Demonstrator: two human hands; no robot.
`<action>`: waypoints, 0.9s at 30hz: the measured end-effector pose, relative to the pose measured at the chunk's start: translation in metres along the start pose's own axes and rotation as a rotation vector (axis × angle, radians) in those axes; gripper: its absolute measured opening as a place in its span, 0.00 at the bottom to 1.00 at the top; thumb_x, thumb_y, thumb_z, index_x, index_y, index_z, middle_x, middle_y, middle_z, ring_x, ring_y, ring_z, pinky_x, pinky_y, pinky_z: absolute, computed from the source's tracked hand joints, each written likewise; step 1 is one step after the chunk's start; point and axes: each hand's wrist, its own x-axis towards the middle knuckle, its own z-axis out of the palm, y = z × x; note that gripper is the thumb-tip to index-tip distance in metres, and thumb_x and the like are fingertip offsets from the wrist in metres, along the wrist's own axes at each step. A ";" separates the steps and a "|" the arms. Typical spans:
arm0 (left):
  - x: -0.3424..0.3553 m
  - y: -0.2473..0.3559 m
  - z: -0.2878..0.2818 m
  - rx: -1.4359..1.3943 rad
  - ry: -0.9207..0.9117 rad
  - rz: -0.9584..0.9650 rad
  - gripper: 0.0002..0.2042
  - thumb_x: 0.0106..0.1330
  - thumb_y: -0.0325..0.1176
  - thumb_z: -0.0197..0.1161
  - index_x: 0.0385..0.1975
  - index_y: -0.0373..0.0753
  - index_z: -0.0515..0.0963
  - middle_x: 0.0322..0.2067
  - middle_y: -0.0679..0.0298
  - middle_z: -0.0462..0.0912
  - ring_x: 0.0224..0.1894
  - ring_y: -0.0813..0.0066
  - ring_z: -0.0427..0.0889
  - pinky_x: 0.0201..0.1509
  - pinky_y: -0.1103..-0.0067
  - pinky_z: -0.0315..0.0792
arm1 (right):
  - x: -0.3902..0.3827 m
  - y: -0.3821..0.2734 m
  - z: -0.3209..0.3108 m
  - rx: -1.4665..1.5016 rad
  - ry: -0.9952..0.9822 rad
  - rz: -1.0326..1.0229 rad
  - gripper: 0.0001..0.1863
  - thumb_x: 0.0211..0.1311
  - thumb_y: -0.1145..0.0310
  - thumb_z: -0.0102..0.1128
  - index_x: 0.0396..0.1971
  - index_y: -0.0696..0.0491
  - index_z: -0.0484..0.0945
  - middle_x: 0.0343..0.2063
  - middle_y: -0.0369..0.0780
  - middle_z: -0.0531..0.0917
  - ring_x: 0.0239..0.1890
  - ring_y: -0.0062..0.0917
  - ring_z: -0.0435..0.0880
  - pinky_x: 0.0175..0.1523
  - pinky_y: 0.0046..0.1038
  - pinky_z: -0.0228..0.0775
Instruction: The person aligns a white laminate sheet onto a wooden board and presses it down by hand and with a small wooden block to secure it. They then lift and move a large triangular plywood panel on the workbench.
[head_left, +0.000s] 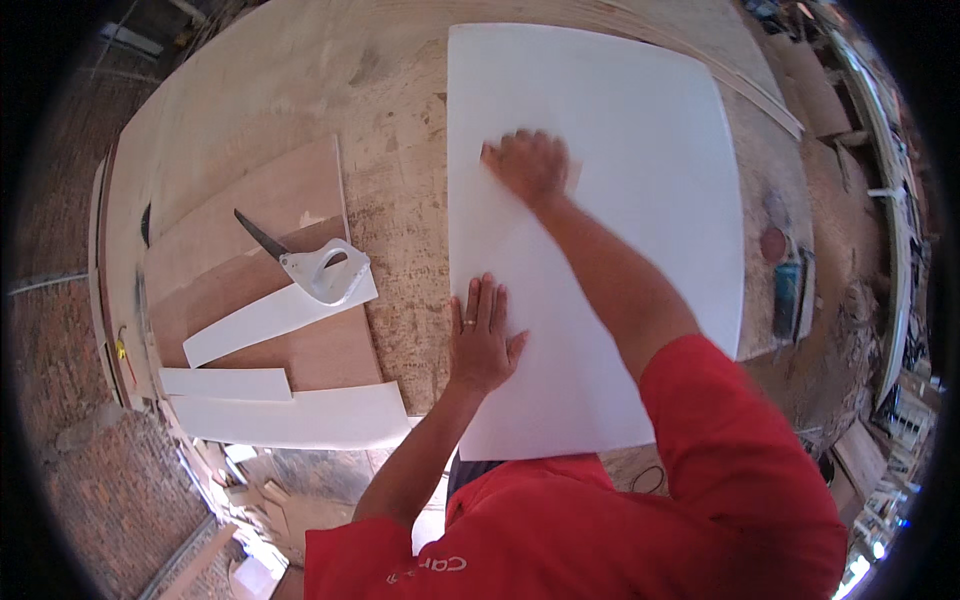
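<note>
A large white sheet [620, 180] lies on the wooden work table, its near edge against my body. My left hand [484, 345] rests flat on its left edge, fingers extended and slightly apart. Farther up the sheet, my right hand [530, 165] is curled and smeared by motion. A small pale beige edge [574, 176] shows beside that palm; what it belongs to is hidden. To the left, a handsaw [325, 270] with a white loop handle and short dark blade lies over a white strip [255, 325] and a brown board [250, 240].
Two more white offcuts, a small one [225, 383] and a wider one [300, 418], lie at the table's left front. On the right are a blue-green tool [787, 295] and a round reddish disc [773, 242]. A thin wooden strip [755, 95] runs behind the sheet.
</note>
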 end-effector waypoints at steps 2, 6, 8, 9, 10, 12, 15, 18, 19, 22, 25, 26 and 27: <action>-0.001 0.001 0.000 -0.002 -0.030 -0.022 0.39 0.70 0.51 0.59 0.75 0.34 0.59 0.78 0.47 0.52 0.81 0.51 0.48 0.80 0.47 0.39 | 0.068 0.016 0.009 -0.061 -0.014 0.003 0.30 0.72 0.38 0.42 0.42 0.45 0.88 0.41 0.40 0.88 0.48 0.38 0.85 0.55 0.50 0.70; 0.004 -0.004 0.003 -0.028 -0.015 -0.021 0.40 0.67 0.54 0.62 0.74 0.36 0.63 0.78 0.49 0.55 0.81 0.51 0.49 0.81 0.49 0.39 | 0.180 0.047 0.029 -0.063 0.188 -0.027 0.31 0.71 0.36 0.44 0.40 0.45 0.89 0.40 0.42 0.89 0.45 0.43 0.87 0.51 0.49 0.76; 0.002 -0.004 0.002 -0.034 -0.017 -0.038 0.39 0.67 0.54 0.62 0.73 0.38 0.65 0.77 0.49 0.57 0.81 0.52 0.50 0.81 0.50 0.39 | 0.228 0.050 0.034 -0.081 0.096 -0.011 0.30 0.69 0.37 0.46 0.38 0.46 0.89 0.37 0.42 0.89 0.44 0.43 0.88 0.49 0.49 0.77; 0.005 -0.004 0.001 -0.039 -0.016 -0.033 0.38 0.67 0.54 0.63 0.73 0.39 0.66 0.77 0.50 0.58 0.81 0.52 0.51 0.81 0.51 0.38 | 0.253 0.058 0.046 -0.119 0.162 0.016 0.29 0.70 0.39 0.47 0.42 0.47 0.88 0.42 0.43 0.88 0.47 0.43 0.87 0.51 0.51 0.76; 0.006 -0.004 0.001 -0.051 -0.015 -0.032 0.38 0.66 0.54 0.63 0.73 0.39 0.66 0.76 0.50 0.59 0.81 0.53 0.52 0.81 0.51 0.38 | 0.273 0.064 0.059 -0.155 0.225 0.041 0.28 0.70 0.40 0.49 0.46 0.49 0.86 0.47 0.45 0.88 0.50 0.43 0.85 0.52 0.53 0.75; 0.004 -0.005 0.000 -0.070 -0.008 -0.047 0.37 0.66 0.53 0.63 0.72 0.39 0.67 0.76 0.51 0.61 0.80 0.53 0.54 0.82 0.52 0.38 | 0.296 0.063 0.067 -0.079 0.351 0.029 0.26 0.71 0.41 0.49 0.47 0.47 0.87 0.49 0.44 0.87 0.53 0.42 0.84 0.55 0.52 0.73; 0.003 -0.006 0.000 -0.126 0.025 -0.066 0.37 0.65 0.51 0.64 0.73 0.41 0.67 0.75 0.52 0.62 0.79 0.55 0.56 0.82 0.53 0.39 | 0.318 0.061 0.062 -0.184 0.264 -0.013 0.26 0.70 0.41 0.51 0.44 0.46 0.88 0.48 0.42 0.88 0.54 0.42 0.84 0.57 0.51 0.72; -0.003 -0.003 0.002 -0.187 0.047 -0.087 0.34 0.66 0.47 0.63 0.72 0.41 0.68 0.76 0.58 0.61 0.80 0.61 0.55 0.82 0.57 0.39 | 0.311 0.060 0.059 -0.227 0.252 -0.023 0.26 0.68 0.41 0.52 0.42 0.47 0.88 0.47 0.42 0.88 0.53 0.41 0.84 0.57 0.51 0.72; -0.005 -0.006 0.004 -0.196 0.055 -0.079 0.34 0.66 0.46 0.62 0.72 0.41 0.68 0.76 0.57 0.61 0.80 0.60 0.56 0.82 0.57 0.40 | 0.303 0.060 0.060 -0.178 0.314 -0.035 0.26 0.68 0.41 0.53 0.41 0.47 0.88 0.47 0.42 0.88 0.53 0.41 0.84 0.57 0.50 0.72; -0.001 -0.014 0.009 -0.216 0.096 -0.045 0.33 0.66 0.41 0.60 0.72 0.40 0.67 0.76 0.56 0.61 0.80 0.59 0.57 0.81 0.56 0.44 | 0.255 0.061 0.039 -0.088 0.387 -0.055 0.25 0.67 0.42 0.53 0.40 0.48 0.88 0.46 0.43 0.88 0.52 0.41 0.85 0.56 0.50 0.72; -0.002 -0.019 0.015 -0.221 0.117 -0.005 0.30 0.68 0.35 0.55 0.71 0.36 0.67 0.76 0.55 0.61 0.79 0.57 0.57 0.80 0.53 0.47 | 0.189 0.058 0.025 -0.096 0.251 -0.011 0.26 0.68 0.42 0.52 0.38 0.49 0.89 0.44 0.45 0.89 0.50 0.42 0.85 0.55 0.51 0.73; -0.002 -0.020 0.013 -0.239 0.153 -0.011 0.29 0.68 0.32 0.53 0.70 0.34 0.68 0.76 0.54 0.62 0.79 0.56 0.58 0.80 0.53 0.48 | 0.164 0.047 0.022 -0.079 0.188 -0.009 0.27 0.68 0.42 0.51 0.37 0.49 0.89 0.43 0.45 0.89 0.50 0.43 0.86 0.55 0.51 0.74; -0.004 -0.021 0.012 -0.257 0.187 -0.014 0.28 0.67 0.29 0.51 0.70 0.33 0.68 0.75 0.54 0.63 0.79 0.55 0.58 0.80 0.53 0.48 | 0.136 0.038 0.018 -0.062 0.127 -0.001 0.27 0.68 0.41 0.51 0.37 0.50 0.89 0.43 0.46 0.89 0.49 0.43 0.86 0.55 0.51 0.74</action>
